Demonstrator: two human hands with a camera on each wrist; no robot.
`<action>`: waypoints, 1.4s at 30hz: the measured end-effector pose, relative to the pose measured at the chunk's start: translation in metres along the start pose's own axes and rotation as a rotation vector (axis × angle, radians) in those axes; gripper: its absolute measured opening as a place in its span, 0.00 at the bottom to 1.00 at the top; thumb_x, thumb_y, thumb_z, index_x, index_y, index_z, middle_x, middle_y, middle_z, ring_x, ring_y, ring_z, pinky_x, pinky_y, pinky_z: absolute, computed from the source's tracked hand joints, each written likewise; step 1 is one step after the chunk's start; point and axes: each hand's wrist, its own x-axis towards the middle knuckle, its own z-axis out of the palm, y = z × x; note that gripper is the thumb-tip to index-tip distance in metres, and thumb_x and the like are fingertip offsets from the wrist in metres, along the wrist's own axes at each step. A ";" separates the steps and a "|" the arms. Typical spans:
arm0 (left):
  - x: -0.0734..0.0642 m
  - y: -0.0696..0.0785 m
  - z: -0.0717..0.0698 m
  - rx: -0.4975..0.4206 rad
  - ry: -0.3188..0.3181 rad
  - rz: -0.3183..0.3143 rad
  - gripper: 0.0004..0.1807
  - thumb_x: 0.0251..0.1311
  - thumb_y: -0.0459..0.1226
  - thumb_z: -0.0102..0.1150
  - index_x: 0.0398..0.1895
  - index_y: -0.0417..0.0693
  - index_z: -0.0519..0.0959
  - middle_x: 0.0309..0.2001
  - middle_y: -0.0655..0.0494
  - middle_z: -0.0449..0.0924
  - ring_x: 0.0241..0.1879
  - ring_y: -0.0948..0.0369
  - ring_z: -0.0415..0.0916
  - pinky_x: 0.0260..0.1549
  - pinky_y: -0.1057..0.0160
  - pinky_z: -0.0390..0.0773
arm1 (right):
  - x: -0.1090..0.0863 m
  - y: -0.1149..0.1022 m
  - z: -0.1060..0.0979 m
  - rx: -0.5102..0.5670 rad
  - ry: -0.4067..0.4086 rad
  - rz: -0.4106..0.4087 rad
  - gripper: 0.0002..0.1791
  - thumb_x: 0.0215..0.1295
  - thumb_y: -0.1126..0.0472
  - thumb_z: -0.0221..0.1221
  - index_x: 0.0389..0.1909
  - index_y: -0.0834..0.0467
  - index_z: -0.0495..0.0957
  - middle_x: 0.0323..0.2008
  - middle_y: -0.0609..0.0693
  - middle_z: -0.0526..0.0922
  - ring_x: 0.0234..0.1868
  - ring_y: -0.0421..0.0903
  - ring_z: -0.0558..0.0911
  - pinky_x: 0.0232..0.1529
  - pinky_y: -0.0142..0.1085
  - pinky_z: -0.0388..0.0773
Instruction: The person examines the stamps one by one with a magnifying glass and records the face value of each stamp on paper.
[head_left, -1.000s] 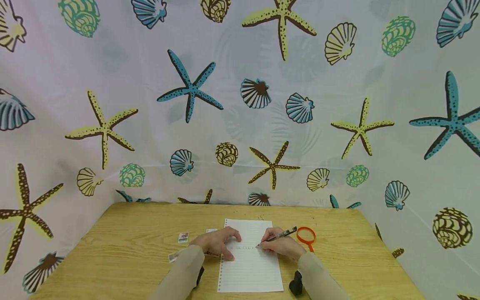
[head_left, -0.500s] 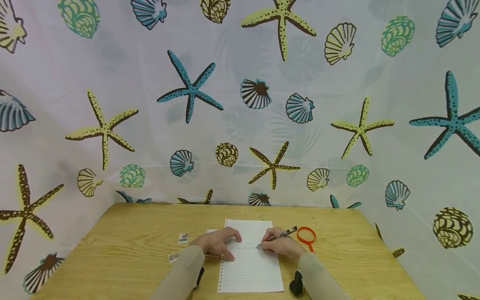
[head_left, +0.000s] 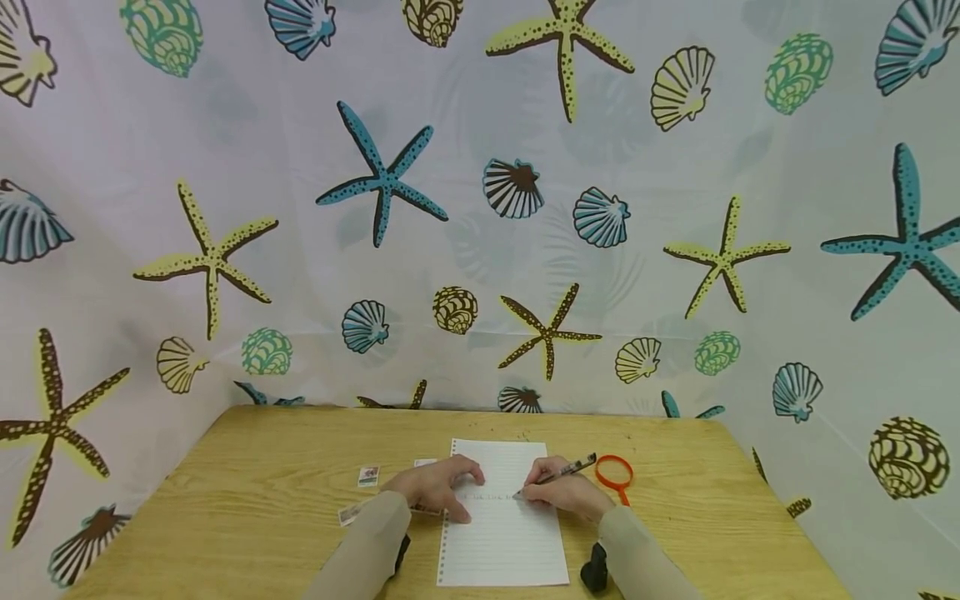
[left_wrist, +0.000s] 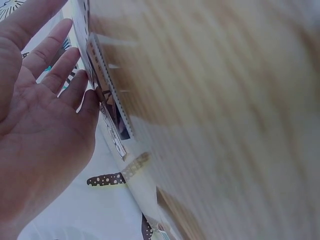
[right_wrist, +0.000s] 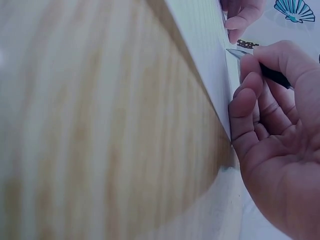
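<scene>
A lined sheet of paper with punched holes down its left edge lies on the wooden table. My right hand pinches a dark pen between thumb and fingers, its tip at the end of a faint line of handwriting. In the right wrist view the pen slants out past the fingertips, and the other fingers curl under it. My left hand rests with spread fingers on the sheet's left side. The left wrist view shows that hand with fingers extended toward the paper's edge.
Left of the sheet lie a small stamp and another stamp, partly under the left arm. A red magnifying glass lies right of the right hand. Behind the table hangs a white cloth printed with shells and starfish.
The right hand and pen stay almost in place at the line of writing, with only slight motion. The left hand holds its spot on the sheet.
</scene>
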 end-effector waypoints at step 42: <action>-0.001 0.001 -0.001 0.011 -0.013 0.002 0.23 0.49 0.36 0.75 0.47 0.59 0.76 0.69 0.50 0.62 0.73 0.44 0.55 0.67 0.39 0.58 | -0.002 -0.002 -0.001 0.004 0.005 0.002 0.07 0.61 0.62 0.65 0.32 0.59 0.77 0.29 0.47 0.82 0.29 0.42 0.76 0.33 0.33 0.73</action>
